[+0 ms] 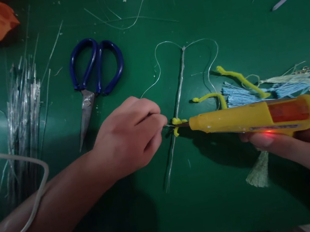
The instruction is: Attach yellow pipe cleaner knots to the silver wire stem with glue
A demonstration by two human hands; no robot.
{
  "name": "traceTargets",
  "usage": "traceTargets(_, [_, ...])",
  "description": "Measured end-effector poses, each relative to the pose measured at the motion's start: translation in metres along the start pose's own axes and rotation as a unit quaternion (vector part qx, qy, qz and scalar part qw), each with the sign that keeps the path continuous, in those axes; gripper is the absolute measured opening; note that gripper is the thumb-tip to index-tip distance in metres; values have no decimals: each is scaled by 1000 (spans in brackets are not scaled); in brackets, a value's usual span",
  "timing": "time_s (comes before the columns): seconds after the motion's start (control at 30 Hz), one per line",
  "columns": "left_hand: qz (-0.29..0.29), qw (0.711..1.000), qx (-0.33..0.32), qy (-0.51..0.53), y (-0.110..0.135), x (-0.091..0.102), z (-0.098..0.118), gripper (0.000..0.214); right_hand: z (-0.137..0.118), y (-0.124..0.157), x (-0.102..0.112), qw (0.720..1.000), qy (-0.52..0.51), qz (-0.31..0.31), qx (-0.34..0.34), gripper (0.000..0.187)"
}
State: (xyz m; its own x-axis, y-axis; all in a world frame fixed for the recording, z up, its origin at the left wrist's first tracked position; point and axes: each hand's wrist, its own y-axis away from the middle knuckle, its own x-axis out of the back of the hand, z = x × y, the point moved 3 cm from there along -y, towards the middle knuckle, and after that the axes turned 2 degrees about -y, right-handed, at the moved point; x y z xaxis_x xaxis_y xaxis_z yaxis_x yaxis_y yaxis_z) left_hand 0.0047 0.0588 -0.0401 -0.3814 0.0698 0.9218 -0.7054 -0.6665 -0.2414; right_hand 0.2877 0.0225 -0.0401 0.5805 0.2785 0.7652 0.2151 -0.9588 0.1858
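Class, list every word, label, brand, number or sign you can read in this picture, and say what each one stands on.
There is no text that can be read.
Yellow glue gun: dark markings run along its lower side, too small and blurred to read, so I cannot quote them.
Blue-handled scissors: no readable lettering.

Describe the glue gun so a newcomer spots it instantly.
On the right side of the green tabletop, find the right hand; it grips the glue gun, whose nozzle points left at a yellow piece on a silvery stem. Unlike the thin yellow strips just above it in the picture, this is a bulky tool with a reddish-orange panel.
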Motion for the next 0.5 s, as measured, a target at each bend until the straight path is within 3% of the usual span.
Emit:
traceTargets(0.03, [-3,1000,3,0,0,0,0,17,1,3,-1,999,3,-8,46,44])
traceTargets(0.1, [-6,1000,8,-1,0,0,0,17,5,9,-2,997,30,-8,72,39])
traceTargets(0.3, [5,1000,11,5,0,0,0,16,4,12,-1,998,58,21,-32,56])
traceTargets(0.5, [19,1000,-2,4,1,0,0,16,1,12,0,997,57,7,-50,58])
